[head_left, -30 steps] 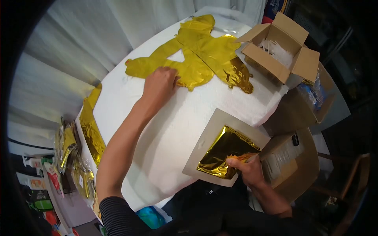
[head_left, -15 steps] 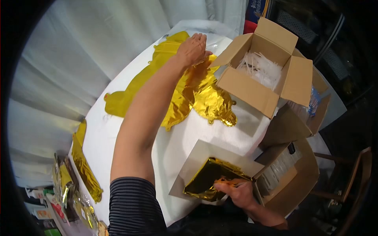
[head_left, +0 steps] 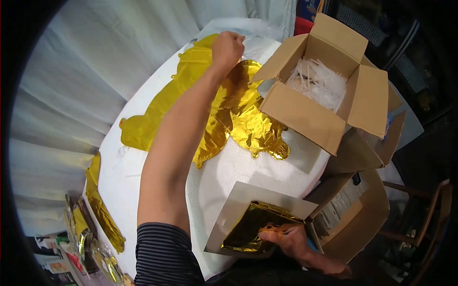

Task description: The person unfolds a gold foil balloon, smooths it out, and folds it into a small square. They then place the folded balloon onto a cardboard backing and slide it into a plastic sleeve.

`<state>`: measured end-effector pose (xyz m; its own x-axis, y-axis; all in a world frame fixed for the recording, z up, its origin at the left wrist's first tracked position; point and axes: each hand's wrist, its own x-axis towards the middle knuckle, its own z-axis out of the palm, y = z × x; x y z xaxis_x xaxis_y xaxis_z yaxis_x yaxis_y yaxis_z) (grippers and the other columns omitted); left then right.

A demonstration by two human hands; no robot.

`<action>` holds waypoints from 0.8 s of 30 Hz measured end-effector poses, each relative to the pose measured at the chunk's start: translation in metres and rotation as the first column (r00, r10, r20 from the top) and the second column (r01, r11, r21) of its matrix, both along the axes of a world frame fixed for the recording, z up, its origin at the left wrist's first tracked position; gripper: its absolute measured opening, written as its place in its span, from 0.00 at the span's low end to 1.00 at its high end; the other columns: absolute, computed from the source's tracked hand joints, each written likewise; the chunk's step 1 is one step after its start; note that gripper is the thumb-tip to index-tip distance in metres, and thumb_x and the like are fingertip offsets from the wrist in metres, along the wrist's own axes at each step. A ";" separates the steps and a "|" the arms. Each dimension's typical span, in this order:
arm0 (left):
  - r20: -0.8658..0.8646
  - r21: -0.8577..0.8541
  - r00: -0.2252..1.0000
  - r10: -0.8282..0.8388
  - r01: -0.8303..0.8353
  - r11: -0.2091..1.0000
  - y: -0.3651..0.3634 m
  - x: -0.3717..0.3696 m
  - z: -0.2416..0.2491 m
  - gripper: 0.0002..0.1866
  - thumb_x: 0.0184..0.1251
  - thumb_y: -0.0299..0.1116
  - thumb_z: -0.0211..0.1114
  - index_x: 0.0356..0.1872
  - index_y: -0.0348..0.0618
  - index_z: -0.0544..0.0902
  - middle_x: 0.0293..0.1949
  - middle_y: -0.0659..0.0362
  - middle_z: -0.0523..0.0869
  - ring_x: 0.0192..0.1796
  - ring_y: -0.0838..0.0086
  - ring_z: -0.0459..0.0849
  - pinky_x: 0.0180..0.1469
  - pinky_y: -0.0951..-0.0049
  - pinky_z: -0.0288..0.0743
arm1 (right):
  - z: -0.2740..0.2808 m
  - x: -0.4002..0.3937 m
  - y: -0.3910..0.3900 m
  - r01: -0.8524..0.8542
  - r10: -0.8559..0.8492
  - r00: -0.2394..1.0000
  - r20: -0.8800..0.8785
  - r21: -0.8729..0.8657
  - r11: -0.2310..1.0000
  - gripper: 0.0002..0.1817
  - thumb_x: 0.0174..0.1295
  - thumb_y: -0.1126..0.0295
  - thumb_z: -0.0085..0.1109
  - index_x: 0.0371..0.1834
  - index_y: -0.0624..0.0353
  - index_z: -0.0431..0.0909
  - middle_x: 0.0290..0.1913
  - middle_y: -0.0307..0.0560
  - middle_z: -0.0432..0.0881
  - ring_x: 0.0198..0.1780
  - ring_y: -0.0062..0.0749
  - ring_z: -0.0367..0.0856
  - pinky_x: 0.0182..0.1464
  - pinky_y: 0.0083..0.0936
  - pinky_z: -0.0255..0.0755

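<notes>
Gold foil balloons (head_left: 167, 102) lie flat and overlapping across the far part of the white table. My left hand (head_left: 227, 49) is at their far end, beside clear plastic film (head_left: 255, 38). Its fingers are curled closed, and whatever they may hold is hidden. Close to my body, a folded gold foil balloon (head_left: 243, 229) rests on a grey board (head_left: 248, 190). The fingers of my right hand (head_left: 288, 242) are bent and closed on this foil near its right edge, with the thumb pointing left and orange reflections around the fingertips.
An open cardboard box (head_left: 305, 112) with thin white sticks (head_left: 317, 83) stands at the far right. Another open box (head_left: 358, 233) holds clear packets at the near right. A long gold foil piece (head_left: 102, 205) lies at the left edge, near packaged foil items (head_left: 81, 229). A curtain (head_left: 86, 86) hangs behind.
My left hand has moved slightly up and left, and its straight fingers have curled in. My right hand stays on the folded foil, shifted slightly lower. The whole view has tilted a little.
</notes>
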<state>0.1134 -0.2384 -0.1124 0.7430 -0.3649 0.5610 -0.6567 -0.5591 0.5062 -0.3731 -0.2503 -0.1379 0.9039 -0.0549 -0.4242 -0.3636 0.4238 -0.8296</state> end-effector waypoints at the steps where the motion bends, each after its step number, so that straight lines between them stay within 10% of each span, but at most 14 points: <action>1: -0.035 -0.054 0.998 0.060 -0.062 0.997 0.003 -0.002 0.014 0.11 0.66 0.37 0.68 0.39 0.43 0.94 0.36 0.42 0.91 0.41 0.48 0.91 0.48 0.54 0.84 | 0.001 0.001 -0.002 -0.033 0.033 0.999 -0.003 -0.031 0.999 0.17 0.58 0.73 0.77 0.49 0.66 0.85 0.45 0.45 0.90 0.44 0.27 0.87 0.51 0.26 0.82; 3: -0.133 -0.045 0.981 0.140 -0.148 0.988 0.020 -0.008 0.045 0.17 0.68 0.44 0.73 0.45 0.40 0.93 0.36 0.52 0.94 0.38 0.67 0.92 0.46 0.68 0.83 | 0.001 0.000 -0.002 -0.076 0.076 0.997 0.001 -0.060 0.995 0.17 0.58 0.73 0.77 0.48 0.65 0.85 0.44 0.45 0.90 0.43 0.27 0.87 0.50 0.26 0.82; 9: -0.258 -0.306 0.938 -0.230 0.147 0.941 0.143 -0.082 0.123 0.16 0.75 0.38 0.70 0.48 0.31 0.89 0.47 0.53 0.92 0.48 0.74 0.91 0.56 0.72 0.84 | 0.001 0.004 -0.002 0.023 -0.008 0.984 0.180 -0.084 0.996 0.15 0.56 0.77 0.72 0.48 0.63 0.85 0.44 0.44 0.89 0.44 0.30 0.87 0.51 0.29 0.81; 16: -0.697 -0.479 0.676 -0.240 -0.190 0.857 0.308 -0.282 0.140 0.10 0.81 0.34 0.62 0.43 0.36 0.81 0.42 0.51 0.92 0.36 0.71 0.93 0.38 0.74 0.89 | -0.004 -0.010 -0.013 0.172 -0.148 0.959 0.243 -0.083 0.982 0.25 0.55 0.79 0.71 0.58 0.61 0.79 0.53 0.45 0.84 0.53 0.31 0.83 0.59 0.31 0.78; 24: -0.860 -0.471 0.398 -0.320 -0.374 0.799 0.435 -0.385 0.083 0.12 0.81 0.31 0.61 0.56 0.34 0.81 0.42 0.54 0.91 0.34 0.75 0.91 0.39 0.78 0.88 | -0.007 -0.038 0.004 0.205 -0.173 0.955 0.242 -0.116 0.972 0.29 0.63 0.79 0.68 0.68 0.62 0.71 0.60 0.47 0.81 0.59 0.33 0.81 0.67 0.32 0.73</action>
<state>-0.2720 0.1968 -0.0296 0.9021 -0.2440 -0.3559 0.3718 0.0210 0.9281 -0.4115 -0.2464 -0.1446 0.9429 -0.2777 -0.1840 -0.0820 0.3417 -0.9362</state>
